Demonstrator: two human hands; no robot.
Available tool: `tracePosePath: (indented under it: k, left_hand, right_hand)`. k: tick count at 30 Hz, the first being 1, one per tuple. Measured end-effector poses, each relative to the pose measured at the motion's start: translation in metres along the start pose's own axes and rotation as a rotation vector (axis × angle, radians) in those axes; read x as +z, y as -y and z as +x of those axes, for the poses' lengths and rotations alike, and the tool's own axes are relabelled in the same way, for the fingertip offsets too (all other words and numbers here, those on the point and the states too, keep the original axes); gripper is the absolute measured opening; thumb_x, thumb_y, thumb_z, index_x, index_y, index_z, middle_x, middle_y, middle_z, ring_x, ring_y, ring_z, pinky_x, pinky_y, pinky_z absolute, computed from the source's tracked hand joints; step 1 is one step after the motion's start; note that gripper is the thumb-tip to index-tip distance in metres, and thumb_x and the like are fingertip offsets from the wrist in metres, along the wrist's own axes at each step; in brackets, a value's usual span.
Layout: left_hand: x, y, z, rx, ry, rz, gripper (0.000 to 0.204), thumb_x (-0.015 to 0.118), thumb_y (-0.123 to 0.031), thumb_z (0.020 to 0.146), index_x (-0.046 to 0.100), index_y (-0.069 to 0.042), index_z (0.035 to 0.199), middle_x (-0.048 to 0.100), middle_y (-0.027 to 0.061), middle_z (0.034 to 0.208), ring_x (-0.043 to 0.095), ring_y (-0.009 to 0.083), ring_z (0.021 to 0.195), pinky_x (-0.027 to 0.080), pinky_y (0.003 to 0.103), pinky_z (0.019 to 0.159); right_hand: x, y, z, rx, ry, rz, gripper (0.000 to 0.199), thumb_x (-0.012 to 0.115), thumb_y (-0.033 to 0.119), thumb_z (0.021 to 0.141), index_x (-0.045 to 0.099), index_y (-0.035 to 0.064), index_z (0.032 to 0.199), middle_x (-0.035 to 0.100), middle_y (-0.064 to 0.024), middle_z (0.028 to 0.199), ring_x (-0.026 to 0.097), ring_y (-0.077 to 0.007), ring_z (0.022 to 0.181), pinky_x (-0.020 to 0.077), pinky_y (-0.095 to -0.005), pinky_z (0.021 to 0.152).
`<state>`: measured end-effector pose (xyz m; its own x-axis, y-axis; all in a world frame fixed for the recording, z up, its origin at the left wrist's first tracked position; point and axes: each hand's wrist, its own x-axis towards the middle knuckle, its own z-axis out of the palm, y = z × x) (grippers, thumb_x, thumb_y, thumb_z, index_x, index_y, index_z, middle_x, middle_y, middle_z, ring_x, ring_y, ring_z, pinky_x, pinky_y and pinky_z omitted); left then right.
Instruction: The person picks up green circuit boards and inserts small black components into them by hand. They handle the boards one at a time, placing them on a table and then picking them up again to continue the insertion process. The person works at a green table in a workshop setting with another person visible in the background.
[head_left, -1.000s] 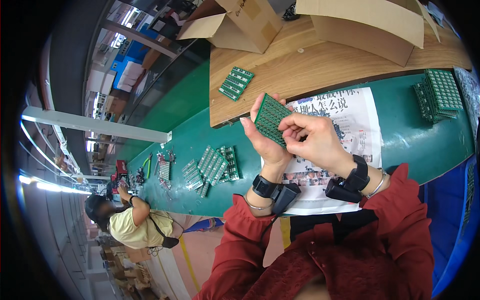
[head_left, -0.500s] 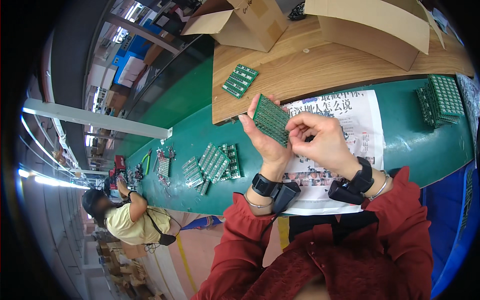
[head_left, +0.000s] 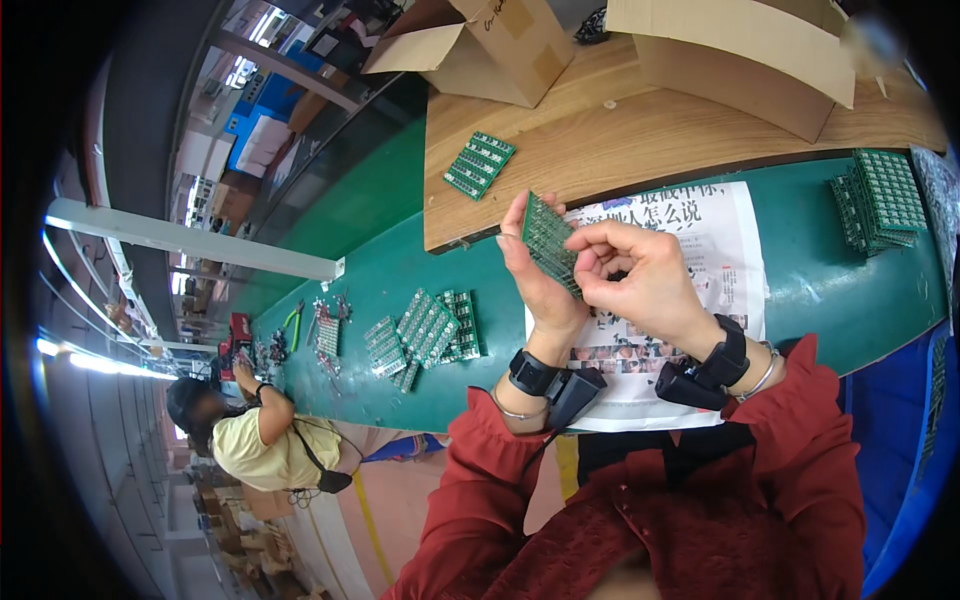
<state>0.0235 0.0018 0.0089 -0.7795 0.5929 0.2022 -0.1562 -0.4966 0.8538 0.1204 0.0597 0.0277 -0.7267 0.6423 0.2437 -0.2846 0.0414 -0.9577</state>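
A green circuit board panel (head_left: pixel 548 240), covered in rows of small parts, stands tilted in my left hand (head_left: pixel 550 295), whose fingers wrap behind it and thumb lies along its near edge. My right hand (head_left: pixel 637 268) is at the panel's right face, thumb and forefinger pinched together against it. Whether something small sits in that pinch is hidden. Beneath both hands lies a printed newspaper sheet (head_left: pixel 745 290) on the green table mat (head_left: pixel 810 320).
Several circuit panels (head_left: pixel 428 328) lie left of my hands, with green-handled pliers (head_left: pixel 294 325) and loose parts beyond. Another panel (head_left: pixel 480 165) rests on the wooden board (head_left: pixel 600 130). Stacked panels (head_left: pixel 888 195) stand far right. Cardboard boxes (head_left: pixel 740 60) are behind. A person (head_left: pixel 270 435) works at left.
The panel has turned more edge-on in my left hand, which has shifted slightly right. My right fingers have moved up along the panel's face.
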Motion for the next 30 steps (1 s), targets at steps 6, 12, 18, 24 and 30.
tracePosePath:
  k: [6,12,18,24,30]
  left_hand:
    - [-0.001,0.002,-0.001,-0.024,0.025,0.053,0.071,0.035,-0.063,0.09,0.036,-0.005,0.13,0.048,0.01,0.115,0.045,0.0176,0.103,0.038,0.032,0.094]
    - [-0.007,0.008,0.002,0.08,0.04,0.211,0.079,0.037,-0.07,0.085,0.036,-0.005,0.13,0.051,0.0136,0.115,0.05,0.0216,0.104,0.042,0.036,0.093]
    - [-0.001,0.0,0.0,-0.025,0.024,0.059,0.08,0.04,-0.071,0.084,0.034,-0.007,0.131,0.048,0.0129,0.121,0.05,0.0223,0.107,0.042,0.037,0.094]
    - [-0.005,0.008,-0.004,-0.072,0.088,0.063,0.081,0.042,-0.072,0.082,0.033,-0.009,0.133,0.047,0.0124,0.123,0.05,0.0242,0.109,0.043,0.038,0.095]
    - [-0.008,0.006,0.0,-0.067,0.083,0.115,0.082,0.042,-0.072,0.082,0.031,-0.011,0.134,0.044,0.0136,0.126,0.05,0.0254,0.111,0.044,0.039,0.094]
  right_hand:
    - [0.004,-0.002,0.001,-0.014,0.005,0.024,0.024,0.064,0.0,0.072,0.065,0.0007,0.096,0.065,-0.0033,0.075,0.059,-0.0048,0.067,0.0508,-0.02,0.064]
    - [-0.001,0.001,0.001,0.011,0.028,0.017,0.024,0.064,-0.002,0.072,0.064,-0.0007,0.096,0.063,-0.0022,0.077,0.059,-0.0041,0.07,0.0499,-0.0192,0.065]
    - [-0.009,0.0,0.003,0.091,0.092,0.102,0.027,0.063,-0.006,0.074,0.062,-0.0024,0.101,0.061,-0.0013,0.083,0.058,-0.0041,0.074,0.0494,-0.0185,0.066]
    - [-0.001,0.004,0.004,0.055,0.034,0.166,0.032,0.063,-0.005,0.073,0.062,-0.0014,0.105,0.062,-0.0016,0.08,0.058,-0.0036,0.071,0.0497,-0.0177,0.065]
    - [-0.009,0.001,0.004,0.08,0.047,0.154,0.038,0.064,-0.007,0.074,0.06,-0.0022,0.111,0.061,-0.0028,0.086,0.059,-0.0054,0.074,0.0506,-0.0187,0.068]
